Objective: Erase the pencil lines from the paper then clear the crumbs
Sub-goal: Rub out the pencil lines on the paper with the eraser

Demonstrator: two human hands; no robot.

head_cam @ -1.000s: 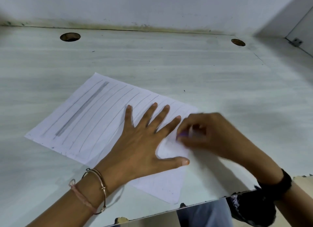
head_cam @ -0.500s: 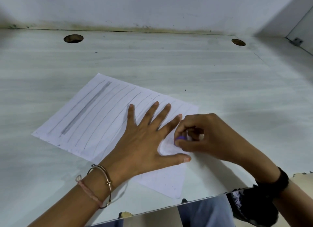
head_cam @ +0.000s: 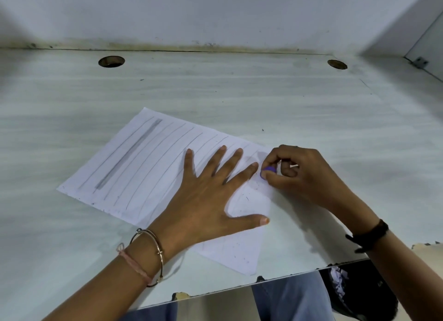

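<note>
A sheet of paper (head_cam: 148,167) lies slanted on a pale desk (head_cam: 239,93), one corner near the desk's front edge. The left hand (head_cam: 211,200) rests flat on the right half of the paper, palm down, fingers (head_cam: 217,160) straight and spread wide, thumb (head_cam: 254,221) stretched out toward the paper's right edge. The right hand (head_cam: 302,176) sits at the paper's right edge, its thumb and curled fingers pinching a small purple eraser (head_cam: 269,170), which is just beside the left forefinger's tip, low over the paper. Whether it touches the sheet cannot be told.

Thin pencil lines (head_cam: 167,157) run across the left and middle of the paper, with one thick grey band (head_cam: 129,154) near its left edge. Dark crumbs (head_cam: 239,246) speckle the paper's near corner, below the left thumb.

A metal bangle (head_cam: 153,251) and a pink thread circle the left wrist; a black band (head_cam: 369,234) circles the right. Beyond the paper, two round holes (head_cam: 111,61) open in the desk near the wall.
</note>
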